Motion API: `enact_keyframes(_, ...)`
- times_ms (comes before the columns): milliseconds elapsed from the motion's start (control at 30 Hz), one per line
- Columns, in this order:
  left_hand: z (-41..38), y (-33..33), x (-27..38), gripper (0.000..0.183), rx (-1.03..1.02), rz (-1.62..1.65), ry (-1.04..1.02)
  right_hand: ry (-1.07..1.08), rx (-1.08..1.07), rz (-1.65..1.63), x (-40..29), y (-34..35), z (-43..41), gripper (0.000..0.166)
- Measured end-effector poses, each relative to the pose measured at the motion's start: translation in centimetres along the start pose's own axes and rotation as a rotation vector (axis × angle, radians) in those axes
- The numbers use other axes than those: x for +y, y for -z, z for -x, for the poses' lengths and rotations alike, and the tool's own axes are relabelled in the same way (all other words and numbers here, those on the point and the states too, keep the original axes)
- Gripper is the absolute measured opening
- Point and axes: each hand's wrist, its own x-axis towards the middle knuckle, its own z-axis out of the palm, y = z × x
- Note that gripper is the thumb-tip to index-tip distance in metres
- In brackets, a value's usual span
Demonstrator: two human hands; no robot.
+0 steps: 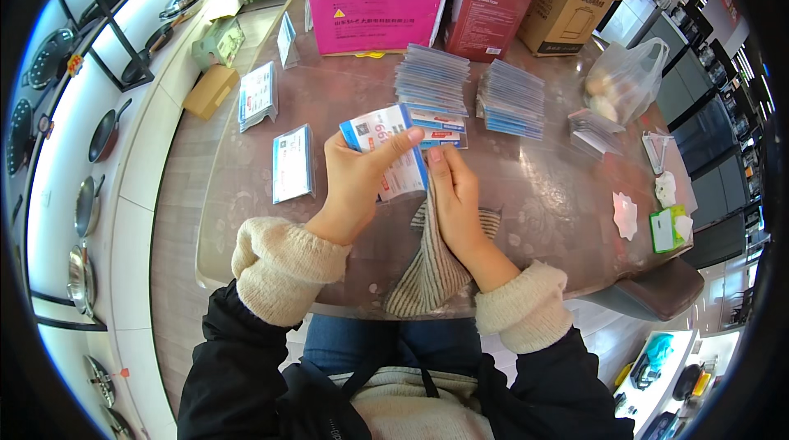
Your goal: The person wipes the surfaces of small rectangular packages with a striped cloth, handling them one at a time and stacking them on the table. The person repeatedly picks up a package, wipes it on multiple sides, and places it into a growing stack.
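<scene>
My left hand (360,175) grips a price-card holder (394,181) of clear plastic with a blue-edged printed card, its thumb across the face. My right hand (455,203) pinches a striped knit cloth (431,273) against the holder's right edge; the cloth hangs down to the table's near edge. Just beyond the hands lies a long row of overlapping card holders (431,79), with a second row (510,99) to its right. Left of my left hand stands a single card holder (293,164), and a small stack of them (257,95) is behind it.
Along the far side of the table (548,193) stand a pink box (376,2), a dark red box (493,2) and an open cardboard box (564,15). To the right are a plastic bag (625,79), more card holders (595,132) and a green-edged packet (666,230). A chair (656,292) touches the near right corner.
</scene>
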Motion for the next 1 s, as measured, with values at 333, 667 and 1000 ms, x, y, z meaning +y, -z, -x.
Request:
enact_keyframes(333, -1.1, 0.9, -0.1, 0.016, 0.306, 0.15, -0.144, 0.205, -0.135, 0.173, 0.0, -0.5, 0.1, 0.027)
enact_keyframes(667, -0.6, 0.5, 0.1, 0.017, -0.019, 0.088, -0.048, 0.336, -0.062, 0.478, -0.3, 0.0, 0.6, 0.024)
enact_keyframes(1000, -0.7, 0.4, 0.2, 0.015, -0.089, 0.002, -0.098, 0.445, 0.019, 0.51, 0.2, 0.0, 0.4, 0.019)
